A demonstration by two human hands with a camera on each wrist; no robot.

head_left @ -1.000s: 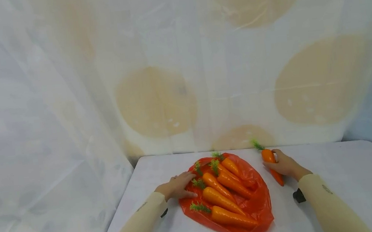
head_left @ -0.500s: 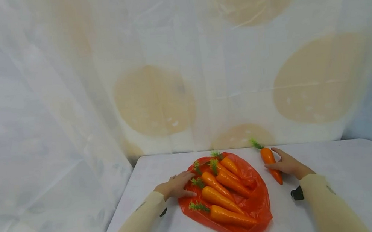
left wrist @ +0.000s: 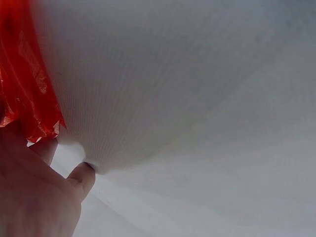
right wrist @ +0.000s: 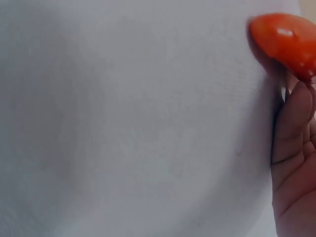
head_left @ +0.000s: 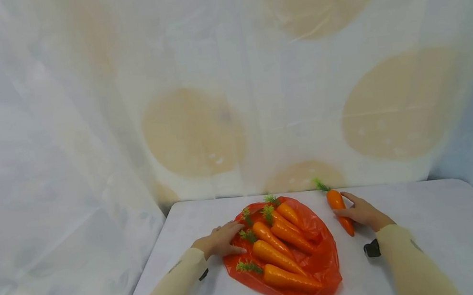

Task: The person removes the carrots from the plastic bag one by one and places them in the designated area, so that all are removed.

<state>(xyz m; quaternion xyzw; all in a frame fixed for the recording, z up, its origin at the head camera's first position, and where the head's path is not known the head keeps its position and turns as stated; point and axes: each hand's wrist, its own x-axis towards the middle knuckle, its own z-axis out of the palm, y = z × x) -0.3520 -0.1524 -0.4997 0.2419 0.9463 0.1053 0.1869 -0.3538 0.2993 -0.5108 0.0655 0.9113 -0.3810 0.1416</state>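
Several glossy orange carrots (head_left: pixel 277 257) with short green tops lie side by side on a spread red plastic bag (head_left: pixel 326 272). My left hand (head_left: pixel 221 239) rests at the bag's left edge, fingers extended; the left wrist view shows its fingers at the crumpled red edge. To the right of the bag, a single carrot (head_left: pixel 336 200) lies on the table, its green top pointing back. Beside it is my right hand (head_left: pixel 363 212), the thumb lying across the carrot in the head view and the fingers relaxed along its right side. In the right wrist view the thumb tip is right at the carrot.
A white-covered table (head_left: pixel 432 237) reaches back to a hanging pale curtain (head_left: pixel 286 128) with large tan spots. More white sheeting (head_left: pixel 41 187) hangs on the left. A dark wrist camera (head_left: pixel 371 248) sits below the right wrist.
My right hand has eased slightly to the right, its fingers loosening from the single carrot, which stays in place. The left hand holds its position at the bag. The head view shifts a little.
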